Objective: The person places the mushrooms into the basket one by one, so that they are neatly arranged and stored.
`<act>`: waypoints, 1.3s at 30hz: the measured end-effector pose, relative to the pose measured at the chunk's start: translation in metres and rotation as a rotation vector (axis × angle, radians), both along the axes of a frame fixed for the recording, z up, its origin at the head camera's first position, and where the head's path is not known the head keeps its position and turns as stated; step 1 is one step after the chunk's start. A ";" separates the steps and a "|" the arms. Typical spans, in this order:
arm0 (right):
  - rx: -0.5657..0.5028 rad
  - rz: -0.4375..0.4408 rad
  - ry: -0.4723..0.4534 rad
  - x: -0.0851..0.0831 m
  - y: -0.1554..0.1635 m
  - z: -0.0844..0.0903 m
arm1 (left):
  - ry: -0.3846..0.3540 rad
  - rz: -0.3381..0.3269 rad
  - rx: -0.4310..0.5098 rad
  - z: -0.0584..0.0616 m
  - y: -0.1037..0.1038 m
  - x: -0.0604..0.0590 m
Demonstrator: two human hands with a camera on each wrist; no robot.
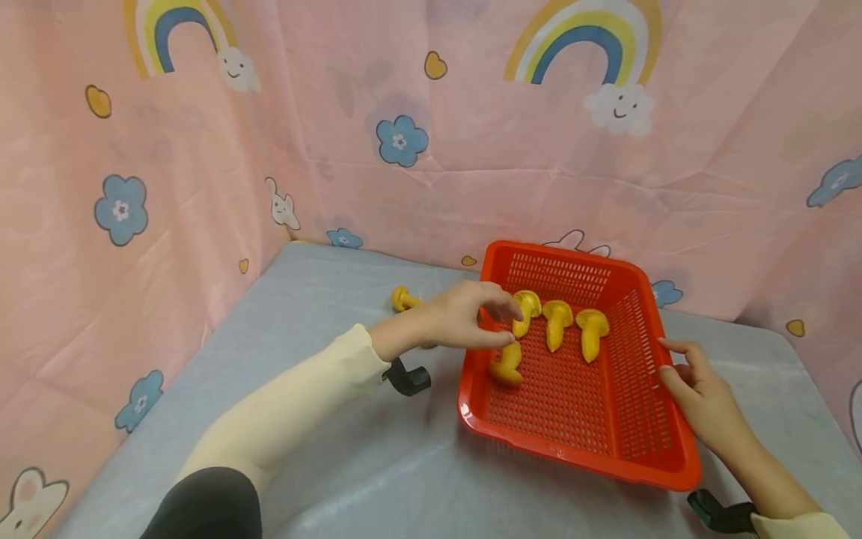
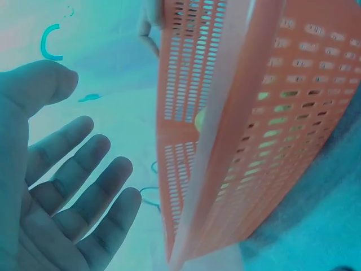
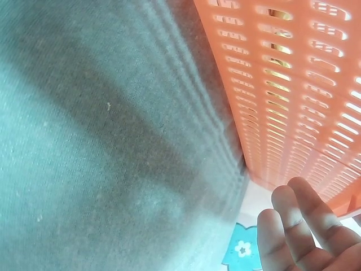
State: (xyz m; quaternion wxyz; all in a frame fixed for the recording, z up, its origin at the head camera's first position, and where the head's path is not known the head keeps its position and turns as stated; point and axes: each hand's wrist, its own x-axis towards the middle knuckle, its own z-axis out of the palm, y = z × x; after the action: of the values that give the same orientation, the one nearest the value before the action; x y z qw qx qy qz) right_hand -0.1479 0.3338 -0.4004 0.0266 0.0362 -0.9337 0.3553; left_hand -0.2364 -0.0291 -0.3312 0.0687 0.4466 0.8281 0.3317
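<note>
Mushrooms: four in the basket, one left on the table

Mushrooms [image 1: 556, 322] mostly gathered already. Four yellow ones lying on the perforated floor of the red basket [image 1: 646, 457]: three in a row toward the far wall, a fourth [image 1: 506, 365] nearer the left wall, just below the left hand. One more mushroom [image 1: 402, 299] lying outside on the grey table [image 1: 323, 299], beyond the left wrist and well apart from the basket's left wall. Judging by that count, nearly done, with a single piece to bring over.

Left hand [image 1: 465, 314] hanging over the basket's left rim, fingers [image 1: 501, 303] loosely extended and holding nothing; wrist view confirms it, palm spread and bare beside the basket's slotted wall. Whether the fingertips brush the nearest mushroom cannot be told from the head view; looks like a release just above the fourth piece rather than a grasp.

Right hand [image 1: 700, 397] lying along the outside of the basket's right wall, fingers straight and relaxed, touching or just beside the rim, grasping nothing. Probably steadying the basket. Right wrist view shows only fingertips against the wall and the grey table covering.

Pink cloth [image 1: 471, 150] with rainbows and flowers behind and to the left.
</note>
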 end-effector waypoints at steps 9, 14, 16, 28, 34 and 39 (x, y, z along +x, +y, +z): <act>-0.001 0.002 -0.018 0.000 0.001 -0.001 | 0.037 0.072 0.045 0.005 -0.024 0.002; -0.007 0.009 -0.017 -0.001 0.002 -0.001 | 0.048 0.103 0.052 0.005 -0.034 0.002; -0.009 0.011 -0.014 -0.001 0.002 -0.001 | 0.053 0.123 0.052 0.004 -0.038 0.002; -0.026 0.008 -0.018 0.000 0.002 -0.002 | 0.026 0.263 0.040 -0.012 -0.058 -0.003; -0.026 0.007 -0.020 0.000 0.002 -0.002 | 0.008 0.327 0.013 -0.023 -0.066 -0.005; -0.023 0.004 -0.026 0.000 0.002 -0.002 | -0.025 0.389 -0.028 -0.032 -0.072 -0.006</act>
State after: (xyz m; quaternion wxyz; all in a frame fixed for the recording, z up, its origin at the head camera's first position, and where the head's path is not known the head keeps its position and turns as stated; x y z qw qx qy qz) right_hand -0.1481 0.3356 -0.4026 0.0142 0.0334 -0.9296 0.3668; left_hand -0.2426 -0.1009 -0.3633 0.0197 0.2728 0.9026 0.3325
